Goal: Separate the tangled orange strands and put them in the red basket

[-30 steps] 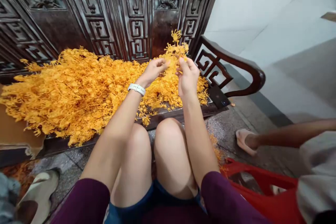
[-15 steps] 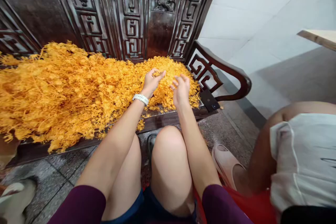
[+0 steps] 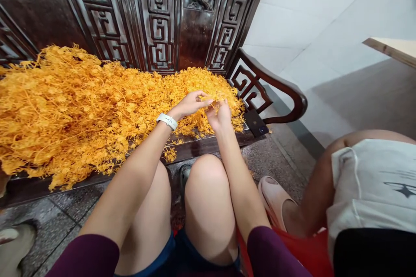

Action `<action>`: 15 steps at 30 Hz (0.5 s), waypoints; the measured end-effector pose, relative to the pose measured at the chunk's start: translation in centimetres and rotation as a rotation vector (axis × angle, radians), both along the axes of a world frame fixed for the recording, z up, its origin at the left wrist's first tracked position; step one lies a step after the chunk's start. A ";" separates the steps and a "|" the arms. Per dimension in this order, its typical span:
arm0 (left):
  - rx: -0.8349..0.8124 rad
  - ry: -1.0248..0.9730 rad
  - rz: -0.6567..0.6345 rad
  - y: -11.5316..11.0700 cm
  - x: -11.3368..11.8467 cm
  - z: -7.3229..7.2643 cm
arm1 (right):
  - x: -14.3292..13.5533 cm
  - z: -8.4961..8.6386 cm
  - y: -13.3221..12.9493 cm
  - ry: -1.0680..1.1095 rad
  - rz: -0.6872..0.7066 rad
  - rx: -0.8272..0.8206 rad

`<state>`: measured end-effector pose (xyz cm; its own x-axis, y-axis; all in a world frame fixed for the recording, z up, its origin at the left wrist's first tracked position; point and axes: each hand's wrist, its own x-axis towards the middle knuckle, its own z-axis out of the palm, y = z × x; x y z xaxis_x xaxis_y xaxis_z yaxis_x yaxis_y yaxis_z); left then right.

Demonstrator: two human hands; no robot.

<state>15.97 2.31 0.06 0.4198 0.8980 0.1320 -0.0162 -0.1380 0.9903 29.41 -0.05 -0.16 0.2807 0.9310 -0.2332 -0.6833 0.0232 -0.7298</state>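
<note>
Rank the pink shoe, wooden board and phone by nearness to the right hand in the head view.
From the right hand:
1. Phone: just right, beside the armrest.
2. Pink shoe: lower right, on the floor.
3. Wooden board: far right.

- Bench back (image 3: 195, 37): dark carved wood, glossy.
- Armrest (image 3: 276, 71): smooth, polished wood.
- Yellow sprigs (image 3: 74, 108): matt, rough and frilly; material unclear.
- Wall (image 3: 292, 21): smooth, faint sheen.
- Floor (image 3: 74, 199): speckled, stone-like.
- Phone (image 3: 255, 122): smooth, dark back.
- Purple sleeves (image 3: 87, 255): matt cloth.
- White shorts (image 3: 367, 181): creased, matt cloth.
</note>
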 end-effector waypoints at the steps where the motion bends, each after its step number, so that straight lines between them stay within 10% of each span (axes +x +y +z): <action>1: 0.043 -0.014 0.030 0.0 -0.1 0.0 | -0.1 -0.1 -0.1 -0.002 0.024 -0.025; 10: -0.235 -0.470 0.008 -1.2 2.2 1.4 | -1.7 -2.4 0.8 -0.092 0.070 -0.142; 15: -0.250 -0.521 0.295 0.0 1.8 1.1 | -2.7 -3.2 0.7 -0.179 0.087 -0.016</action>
